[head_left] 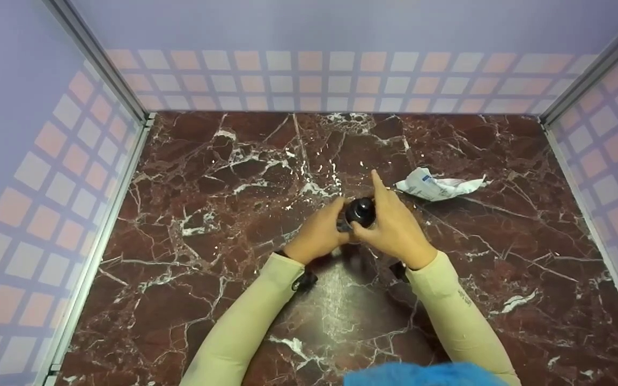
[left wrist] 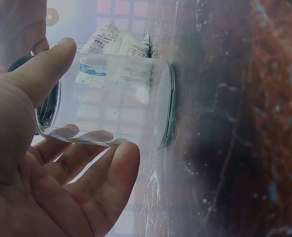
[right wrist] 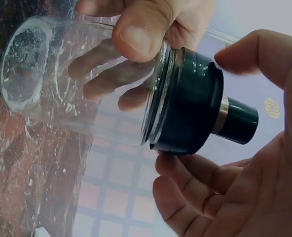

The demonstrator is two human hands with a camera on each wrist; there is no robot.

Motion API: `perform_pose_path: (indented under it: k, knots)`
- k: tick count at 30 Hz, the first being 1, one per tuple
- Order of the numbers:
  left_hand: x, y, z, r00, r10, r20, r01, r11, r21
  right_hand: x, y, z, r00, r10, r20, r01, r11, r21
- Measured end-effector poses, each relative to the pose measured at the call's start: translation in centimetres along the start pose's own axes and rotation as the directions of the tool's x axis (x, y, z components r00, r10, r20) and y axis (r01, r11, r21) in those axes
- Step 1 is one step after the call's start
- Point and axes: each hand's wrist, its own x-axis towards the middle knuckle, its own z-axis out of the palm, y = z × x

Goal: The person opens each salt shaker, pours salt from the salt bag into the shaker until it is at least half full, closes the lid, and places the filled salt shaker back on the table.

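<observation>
A clear glass jar [right wrist: 62,81] with a black lid [right wrist: 193,101] stands upright between my two hands, close on the marble tabletop. The lid has a narrow black knob [right wrist: 239,122] with a metallic band. My left hand [head_left: 317,230] holds the jar's glass body, thumb on one side and fingers curled round the other. Around the lid is my right hand [head_left: 395,228], its thumb and curled fingers at opposite edges, while the index finger points away in the head view. The glass looks empty in the left wrist view, with whitish specks near the base in the right wrist view.
A crumpled white printed packet [head_left: 440,186] lies to the right, beyond my right hand. White crumbs [head_left: 335,174] are scattered on the dark red marble tabletop [head_left: 180,300]. Lilac panels with pink and white squares [head_left: 309,80] enclose the back and both sides.
</observation>
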Motion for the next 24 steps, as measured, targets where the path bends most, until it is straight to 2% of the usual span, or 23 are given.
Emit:
perform_pose_path:
  k: [6,15,24]
  knots:
    - [-0.04,0.06,-0.06,1.000,0.004,0.000,-0.004,0.999,-0.032,0.07,-0.08,-0.17,0.998,0.060,-0.015,-0.060,0.998,0.015]
    - [-0.02,0.00,0.07,1.000,-0.003,-0.003,0.003,0.999,-0.036,0.06,-0.09,-0.02,0.999,0.033,-0.007,-0.033,0.999,0.015]
    - [-0.02,-0.02,-0.03,1.000,0.029,-0.005,-0.029,1.000,0.002,-0.07,-0.20,-0.22,0.999,0.002,0.032,-0.003,0.999,0.035]
